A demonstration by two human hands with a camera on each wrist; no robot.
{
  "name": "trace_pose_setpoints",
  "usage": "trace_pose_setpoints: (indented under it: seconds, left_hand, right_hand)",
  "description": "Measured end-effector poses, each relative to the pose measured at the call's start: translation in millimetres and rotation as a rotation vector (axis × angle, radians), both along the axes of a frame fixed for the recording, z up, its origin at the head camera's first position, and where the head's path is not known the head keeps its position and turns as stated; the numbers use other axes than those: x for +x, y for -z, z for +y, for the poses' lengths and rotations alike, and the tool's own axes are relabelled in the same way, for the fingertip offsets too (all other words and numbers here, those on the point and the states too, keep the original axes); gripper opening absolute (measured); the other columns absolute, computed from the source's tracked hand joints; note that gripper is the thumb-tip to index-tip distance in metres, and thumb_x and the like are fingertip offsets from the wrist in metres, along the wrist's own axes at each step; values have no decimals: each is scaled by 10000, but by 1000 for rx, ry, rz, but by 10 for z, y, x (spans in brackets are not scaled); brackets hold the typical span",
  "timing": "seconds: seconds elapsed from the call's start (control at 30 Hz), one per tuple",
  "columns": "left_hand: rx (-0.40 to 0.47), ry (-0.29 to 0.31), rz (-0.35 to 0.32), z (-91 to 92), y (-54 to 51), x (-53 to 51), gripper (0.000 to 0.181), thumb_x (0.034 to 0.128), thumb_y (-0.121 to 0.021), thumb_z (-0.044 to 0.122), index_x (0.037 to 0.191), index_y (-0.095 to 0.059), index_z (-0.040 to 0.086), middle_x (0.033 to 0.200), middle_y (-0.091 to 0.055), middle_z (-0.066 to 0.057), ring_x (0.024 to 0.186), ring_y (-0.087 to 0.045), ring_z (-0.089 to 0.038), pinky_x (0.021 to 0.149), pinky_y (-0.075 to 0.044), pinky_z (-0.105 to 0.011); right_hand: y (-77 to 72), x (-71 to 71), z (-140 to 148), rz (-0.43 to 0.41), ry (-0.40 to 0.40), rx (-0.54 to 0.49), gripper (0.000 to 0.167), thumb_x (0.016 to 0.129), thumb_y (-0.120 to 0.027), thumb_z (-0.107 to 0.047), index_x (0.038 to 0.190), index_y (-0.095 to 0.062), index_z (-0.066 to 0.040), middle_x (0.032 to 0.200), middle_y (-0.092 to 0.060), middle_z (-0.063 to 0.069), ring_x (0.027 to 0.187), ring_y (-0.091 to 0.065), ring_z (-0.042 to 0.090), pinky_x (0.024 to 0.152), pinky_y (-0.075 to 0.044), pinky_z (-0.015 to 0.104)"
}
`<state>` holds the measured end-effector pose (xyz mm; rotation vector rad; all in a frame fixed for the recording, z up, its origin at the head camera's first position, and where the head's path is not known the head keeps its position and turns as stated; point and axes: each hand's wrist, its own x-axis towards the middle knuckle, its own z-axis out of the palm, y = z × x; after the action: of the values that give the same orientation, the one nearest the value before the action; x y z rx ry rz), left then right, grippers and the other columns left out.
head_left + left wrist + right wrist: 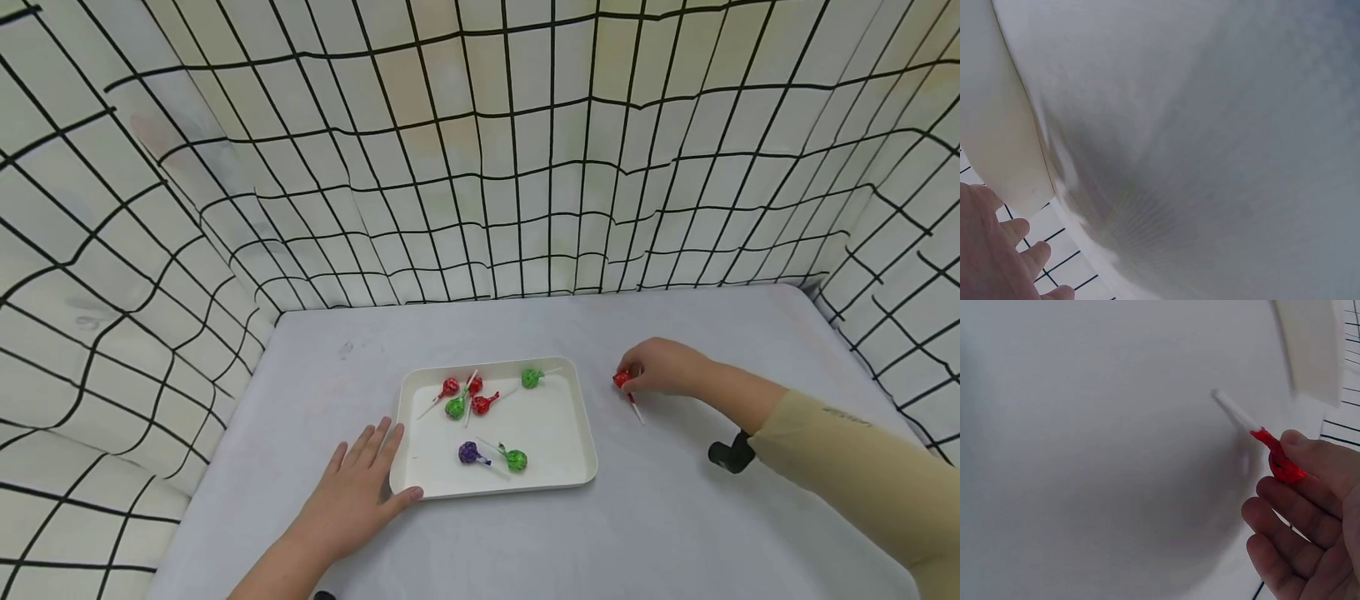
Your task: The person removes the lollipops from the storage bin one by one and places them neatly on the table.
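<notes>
My right hand pinches a red-wrapped lollipop between thumb and fingers, to the right of the tray; its white stick points down toward the table. My left hand lies with fingers spread at the left end of the white tray, the thumb at its near left corner. Toward the back of the tray lie several red lollipops and a green lollipop in a loose cluster. Another green lollipop is at the back right. A purple lollipop and a green one lie near the front.
A white cloth covers the table. White walls with a black grid stand behind it and on both sides. A black object shows beneath the right sleeve.
</notes>
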<state>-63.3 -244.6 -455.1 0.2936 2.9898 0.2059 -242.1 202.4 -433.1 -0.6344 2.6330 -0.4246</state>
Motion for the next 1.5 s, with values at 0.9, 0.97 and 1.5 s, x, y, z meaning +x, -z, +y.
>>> trace_pose_setpoints:
  seconds: [0.9,0.97,1.5]
  left_hand:
    - [-19,-2,-11,21,-51,-7,951,884,-563,684,1571,-279,90,1625,-231,-144,1487,-193,-379,1159,-154,-639]
    - [-20,-1,-13,22,-54,-8,954,883,-565,684,1571,-278,88,1626,-228,-144,1488,-191,-377,1159,-152,-640]
    - [-25,-3,-6,28,-55,-4,953,877,-580,677,1567,-290,88,1626,-231,-143,1491,-182,-373,1160,-132,-643]
  right_hand:
    - [16,-103,154,11,-114,-18,364,876,-770,-253,1235,-714,-238,1041,-663,-44,879,-587,129,727,-520,290]
    - [28,-108,163,-8,-116,-17,362,880,-765,-218,1237,-716,-243,1073,-670,-39,887,-588,133,725,-522,287]
    - [88,-85,125,34,-177,-17,287,898,-745,-198,1184,-750,-218,1017,-697,-91,835,-571,102,738,-502,286]
